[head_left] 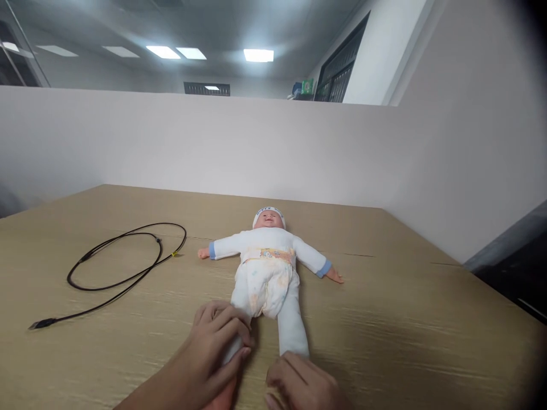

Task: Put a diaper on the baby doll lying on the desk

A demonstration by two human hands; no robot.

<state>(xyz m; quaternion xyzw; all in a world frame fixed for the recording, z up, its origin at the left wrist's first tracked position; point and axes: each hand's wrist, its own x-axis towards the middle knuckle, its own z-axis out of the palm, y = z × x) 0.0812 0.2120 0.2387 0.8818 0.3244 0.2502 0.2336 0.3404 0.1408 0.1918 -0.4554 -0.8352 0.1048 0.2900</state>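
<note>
Tan table (401, 324) fills the lower frame; I see the doll (267, 238) on its back at centre. Bottom centre, the left hand (217, 341) clasps one leg (241, 289); the right hand (305, 384) touches the other, its grip unclear to me.

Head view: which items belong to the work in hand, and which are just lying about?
In hand, by the look of it:
- baby doll, on its back; left hand over one leg, right hand at the lower end of the other
- printed diaper, on the doll

Lying about:
- black USB cable, loosely looped, apart from both hands
</note>
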